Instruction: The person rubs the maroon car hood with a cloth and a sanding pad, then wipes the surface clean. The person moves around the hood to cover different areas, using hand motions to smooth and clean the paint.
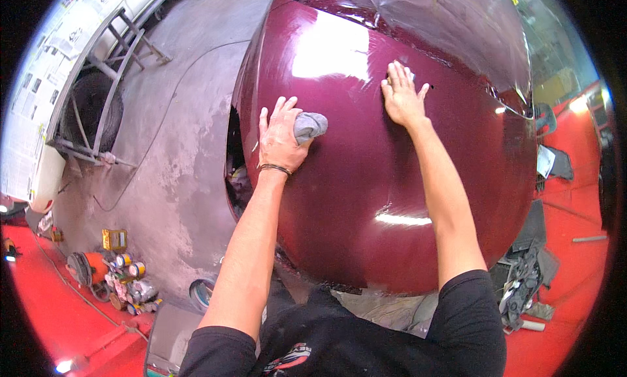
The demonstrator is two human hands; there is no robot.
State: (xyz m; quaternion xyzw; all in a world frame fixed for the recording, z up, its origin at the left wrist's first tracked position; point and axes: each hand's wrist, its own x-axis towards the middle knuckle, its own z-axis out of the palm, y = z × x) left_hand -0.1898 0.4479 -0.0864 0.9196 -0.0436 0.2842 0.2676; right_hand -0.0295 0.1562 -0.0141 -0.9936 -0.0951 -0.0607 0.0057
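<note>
A glossy dark maroon car hood (353,201) lies in front of me, with bright light reflections and some smeary marks on it. My left hand (279,139) rests near the hood's left edge. A crumpled grey cloth (309,126) is held at its thumb side, while the fingers stretch forward. Farther up and to the right, my right hand (403,99) lies flat on the hood, fingers extended and thumb apart. A small pale patch shows by its fingers; I cannot make out what it is.
Clear plastic sheeting (464,31) covers the car beyond the hood. At left stand a metal frame stand (108,70) and a paper-covered vehicle (23,109). Cans (136,269) and an orange-black container (88,268) sit lower left. Dark car parts (526,272) lie at right on red floor.
</note>
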